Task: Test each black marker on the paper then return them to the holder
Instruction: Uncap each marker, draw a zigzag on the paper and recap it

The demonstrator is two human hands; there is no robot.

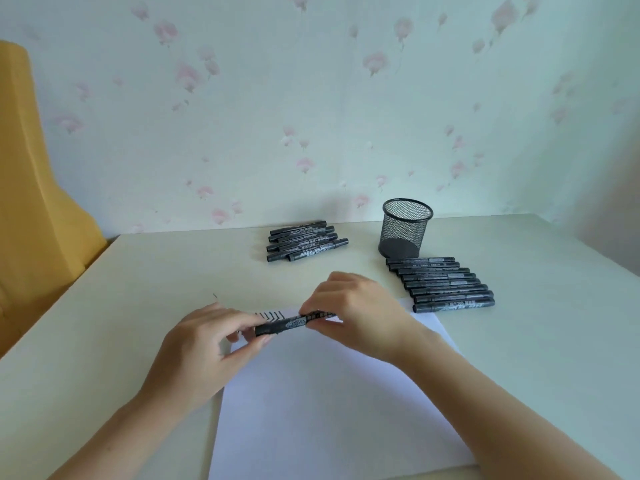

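Both hands [273, 323] pinching 1 black marker [294, 322] above the paper [329, 393].

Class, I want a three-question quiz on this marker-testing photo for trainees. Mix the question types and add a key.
1. True or false: the mesh holder already has markers standing in it.
2. Which hands hold the marker above the paper? A) left only B) right only C) both
3. Fill in: the tidy row of markers lies in front of the holder, toward its ____ side.

Key
1. False: it looks empty.
2. C: left hand and right hand each grip an end.
3. Right; a looser pile of markers lies to the holder's left.
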